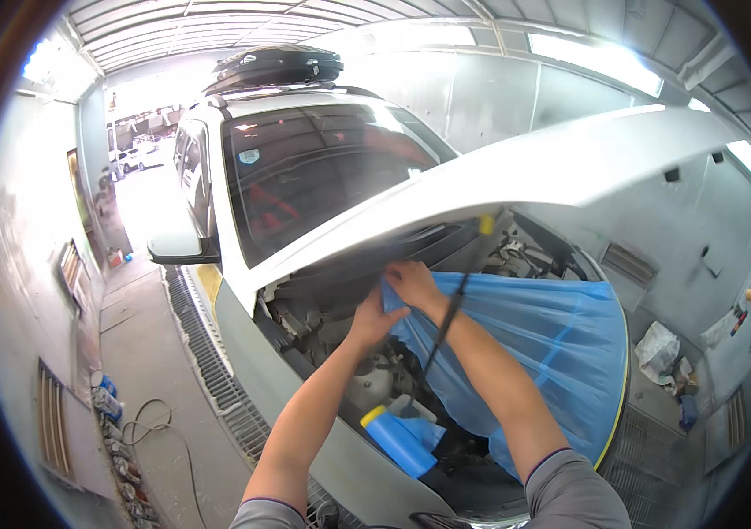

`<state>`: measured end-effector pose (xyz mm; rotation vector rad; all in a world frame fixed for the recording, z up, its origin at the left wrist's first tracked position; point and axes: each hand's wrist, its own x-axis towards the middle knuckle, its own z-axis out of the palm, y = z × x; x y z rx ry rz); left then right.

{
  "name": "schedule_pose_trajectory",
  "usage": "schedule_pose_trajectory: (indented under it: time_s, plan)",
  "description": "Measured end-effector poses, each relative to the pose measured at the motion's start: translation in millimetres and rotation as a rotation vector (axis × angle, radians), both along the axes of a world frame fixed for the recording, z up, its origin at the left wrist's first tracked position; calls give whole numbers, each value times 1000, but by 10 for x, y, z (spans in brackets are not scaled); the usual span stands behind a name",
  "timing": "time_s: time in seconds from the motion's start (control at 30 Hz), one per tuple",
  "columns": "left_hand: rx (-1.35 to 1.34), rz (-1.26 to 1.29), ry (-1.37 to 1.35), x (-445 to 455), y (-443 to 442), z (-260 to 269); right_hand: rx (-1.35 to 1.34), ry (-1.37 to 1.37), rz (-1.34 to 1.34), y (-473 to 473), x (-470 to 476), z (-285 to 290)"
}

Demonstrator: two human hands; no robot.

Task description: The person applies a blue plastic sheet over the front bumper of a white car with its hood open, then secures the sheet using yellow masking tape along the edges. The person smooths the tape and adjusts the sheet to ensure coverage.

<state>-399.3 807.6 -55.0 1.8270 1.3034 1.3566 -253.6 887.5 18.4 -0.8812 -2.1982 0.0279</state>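
Observation:
Under the raised white hood (481, 165) of a car, both my hands meet at the gathered edge of a blue masking film (534, 344). My left hand (375, 319) pinches the film's edge, thumb pointing right. Beside and slightly above it, my right hand (412, 284) grips the same edge with bent fingers. The sheet spreads right across the engine bay, with yellow tape (621, 410) along its outer border. Below my hands, a blue roll of masking film with a yellow tape end (402, 442) lies at the near side of the engine bay.
A black hood strut (445, 330) rises past my right forearm to the hood. Bare engine parts (375, 380) show below my hands. A grey fender (342, 430) borders the bay. Left are a floor grating (207, 344), a cable (180, 436) and several cans (108, 400) along the wall.

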Motion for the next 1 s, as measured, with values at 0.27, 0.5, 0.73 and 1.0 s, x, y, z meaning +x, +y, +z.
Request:
schedule_pose_trajectory:
  time_s: [0.27, 0.5, 0.73, 1.0]
  plan:
    - [82, 120, 127, -1505, 927, -667, 36, 53, -81, 864, -271, -569]
    - [92, 161, 377, -1597, 1037, -807, -80, 2, -187, 598, -37, -703]
    - [167, 244, 649, -1501, 1098, -962, -232, 59, -198, -81, 878, -856]
    - [345, 512, 1040, -1861, 1066, -1058, -712, 104, -343, -2274, 2089, -126]
